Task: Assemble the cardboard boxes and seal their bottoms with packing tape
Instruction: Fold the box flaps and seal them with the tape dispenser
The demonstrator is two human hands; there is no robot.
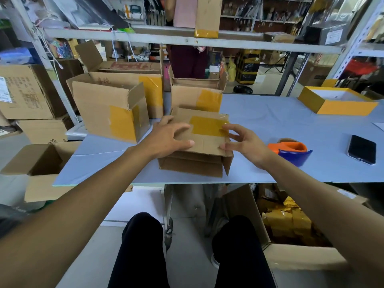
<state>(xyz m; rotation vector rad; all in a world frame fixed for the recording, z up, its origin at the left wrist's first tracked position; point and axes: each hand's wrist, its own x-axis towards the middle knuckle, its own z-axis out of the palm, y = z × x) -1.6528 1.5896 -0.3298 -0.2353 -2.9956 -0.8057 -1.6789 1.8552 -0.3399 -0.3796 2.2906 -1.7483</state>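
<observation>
Cardboard box (pixel 204 142) sits upside down near the front edge of the desk (pixel 270 113), w/ a yellow tape strip (pixel 208 126) across its taped bottom, facing up. Left hand (pixel 166 136) lies on the box's left side, fingers spread & only lightly bent: a wide grip, pressing rather than clasping. Right hand (pixel 245 144) is at the right edge, thumb and fingertips touching the cardboard, grip also wide. Tape dispenser (pixel 291 150), orange & blue, lies just right of the right hand. Phone (pixel 362 149) farther right. 3 taped boxes (pixel 116 109) stand behind.
</observation>
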